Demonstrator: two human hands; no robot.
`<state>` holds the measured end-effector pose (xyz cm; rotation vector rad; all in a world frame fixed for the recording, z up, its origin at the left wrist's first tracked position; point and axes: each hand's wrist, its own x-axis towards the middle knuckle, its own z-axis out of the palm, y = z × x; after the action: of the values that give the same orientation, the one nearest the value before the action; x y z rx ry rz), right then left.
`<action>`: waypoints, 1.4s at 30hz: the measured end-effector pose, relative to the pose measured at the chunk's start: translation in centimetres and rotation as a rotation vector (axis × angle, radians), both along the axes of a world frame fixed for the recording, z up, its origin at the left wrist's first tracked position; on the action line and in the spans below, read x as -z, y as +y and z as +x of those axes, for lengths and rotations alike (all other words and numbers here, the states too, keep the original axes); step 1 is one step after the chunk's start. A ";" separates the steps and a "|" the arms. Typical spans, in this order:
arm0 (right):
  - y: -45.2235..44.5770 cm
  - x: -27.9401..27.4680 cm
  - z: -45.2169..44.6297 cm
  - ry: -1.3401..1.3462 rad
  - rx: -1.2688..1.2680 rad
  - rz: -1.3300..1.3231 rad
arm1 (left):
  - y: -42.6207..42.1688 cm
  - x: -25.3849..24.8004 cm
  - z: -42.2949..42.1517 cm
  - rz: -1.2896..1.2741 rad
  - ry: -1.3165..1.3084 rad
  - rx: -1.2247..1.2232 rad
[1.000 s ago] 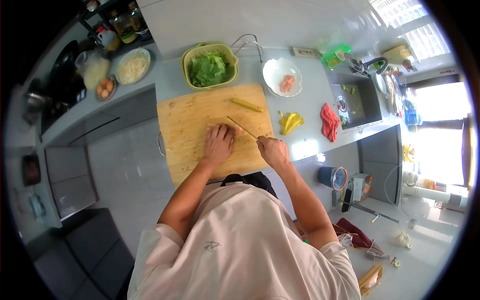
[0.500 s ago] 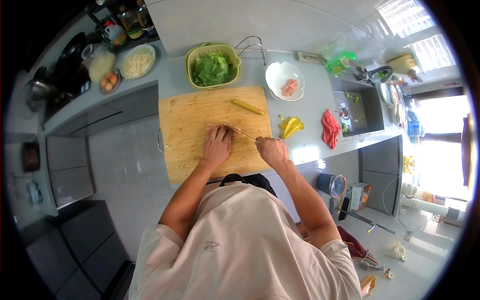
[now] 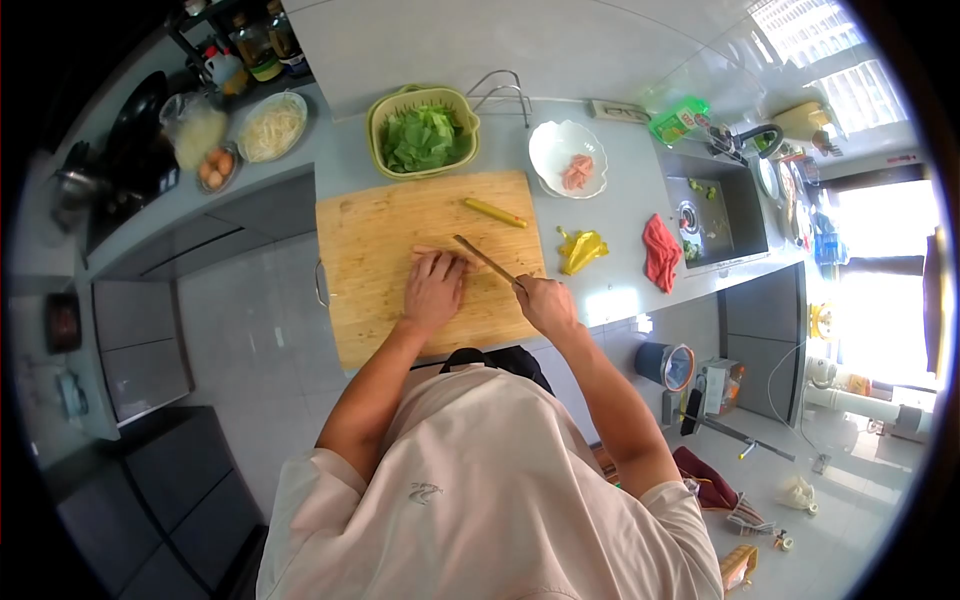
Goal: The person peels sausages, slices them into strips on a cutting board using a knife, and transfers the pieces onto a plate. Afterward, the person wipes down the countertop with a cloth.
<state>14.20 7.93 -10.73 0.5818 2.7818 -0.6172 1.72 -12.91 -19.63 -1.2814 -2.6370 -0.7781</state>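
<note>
No wording, brand or number is legible; all lettering is too small or blurred. Places are given relative to the board (image 3: pixel 385 225). Shirt (image 3: pixel 500 450), below the board: 1 grey, curved logo (image 3: pixel 425 493) with a short row of slanting letters, indecipherable. Green bottle (image 3: pixel 678 122), beyond the board's upper right corner: pale marks on the side, unresolved. Dark bottles (image 3: pixel 258 50), 2 in number, beyond the board's upper left corner: the left one bears a yellowish label (image 3: pixel 267 71), wording unresolved. Pale strip above the window (image 3: pixel 885 215), far right of the board: 1 short red mark (image 3: pixel 902 160), resolved neither as letters nor as numerals.
</note>
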 end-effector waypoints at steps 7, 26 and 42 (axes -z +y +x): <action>-1.1 -1.3 -0.7 -0.110 -0.081 0.083 | 0.0 -0.2 -0.2 -0.022 -0.009 0.008; -2.2 -2.5 -0.9 -0.125 -0.051 0.055 | -0.5 0.3 -1.1 0.023 0.016 0.054; -2.7 -1.6 0.0 -0.066 0.010 0.046 | -1.2 0.3 -1.4 0.049 0.022 0.092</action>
<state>14.16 5.18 -9.12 0.6146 2.7393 -0.5279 0.33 -14.09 -19.96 -1.3984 -2.5410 -0.8317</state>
